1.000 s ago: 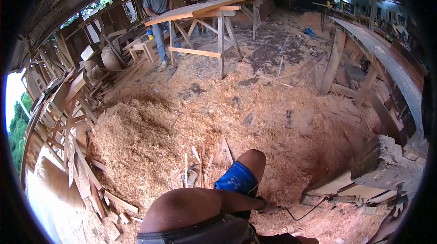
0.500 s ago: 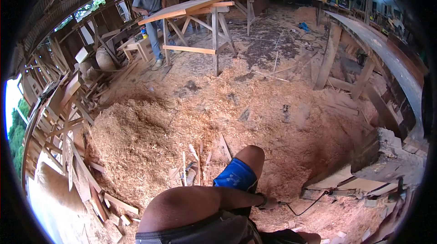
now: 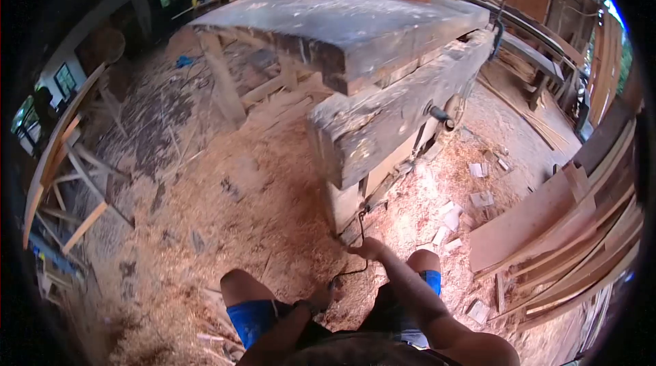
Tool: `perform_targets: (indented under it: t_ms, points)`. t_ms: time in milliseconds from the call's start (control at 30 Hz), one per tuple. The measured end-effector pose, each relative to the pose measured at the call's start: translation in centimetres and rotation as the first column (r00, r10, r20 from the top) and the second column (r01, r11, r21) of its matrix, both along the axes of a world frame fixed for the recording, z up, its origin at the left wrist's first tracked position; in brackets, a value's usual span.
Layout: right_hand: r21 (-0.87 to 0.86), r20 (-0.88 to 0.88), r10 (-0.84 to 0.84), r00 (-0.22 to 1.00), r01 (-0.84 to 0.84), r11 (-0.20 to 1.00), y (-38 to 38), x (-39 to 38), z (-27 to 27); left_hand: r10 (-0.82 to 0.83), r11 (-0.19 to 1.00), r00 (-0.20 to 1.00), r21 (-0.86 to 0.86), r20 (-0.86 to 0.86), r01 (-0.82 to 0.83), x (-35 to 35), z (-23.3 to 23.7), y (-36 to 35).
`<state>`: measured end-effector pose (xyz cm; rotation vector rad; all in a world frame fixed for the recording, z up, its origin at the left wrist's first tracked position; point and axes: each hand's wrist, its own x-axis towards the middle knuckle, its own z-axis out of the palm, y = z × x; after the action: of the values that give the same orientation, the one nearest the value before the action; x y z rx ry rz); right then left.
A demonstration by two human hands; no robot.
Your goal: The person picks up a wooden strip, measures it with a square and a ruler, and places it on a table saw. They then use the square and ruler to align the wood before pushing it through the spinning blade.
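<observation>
Head view: the right hand [image 3: 369, 248] meets the black cord [image 3: 360, 217] below the heavy timber beam [image 3: 383, 120], but its fingers are too small to show whether they grip. The left hand [image 3: 322, 296] lies at the cord's lower end, its grip hidden.

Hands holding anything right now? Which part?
A thin black cord. The right hand pinches it mid-run below the timber beam; the left hand seems to hold its lower end, too small to confirm.

The person wears bright blue shorts [image 3: 251, 317], a dark top [image 3: 355, 354] at six o'clock, and a dark band [image 3: 303, 307] on the left hand's [image 3: 324, 296] wrist; both arms are bare.
</observation>
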<state>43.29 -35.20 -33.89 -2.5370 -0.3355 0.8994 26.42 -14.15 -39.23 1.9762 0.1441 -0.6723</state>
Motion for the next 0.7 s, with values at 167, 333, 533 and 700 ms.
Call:
perform_targets:
  t_ms: [167,333,533,700]
  points:
    - [0.483,-0.531,-0.500,0.684,0.729,0.485,1.3,-3.1,-1.4,-0.083,0.996,0.981,0.015,-0.175,0.086,0.4,-1.2,-0.3]
    - [0.319,-0.923,0.168,0.346,0.933,-0.167,0.3,-2.9,-1.0,-0.309,0.951,0.933,-0.085,-0.187,0.298,0.8,-2.5,0.4]
    - [0.264,-0.964,0.009,0.264,0.964,0.040,9.5,-1.4,-5.5,-0.448,0.873,0.851,0.068,-0.274,0.482,-0.2,-4.8,-3.0]
    - [0.285,-0.110,-0.496,0.861,0.506,0.814,7.7,-1.8,-12.8,-0.276,0.918,0.878,-0.377,-0.391,0.121,-1.4,-2.7,-3.8]
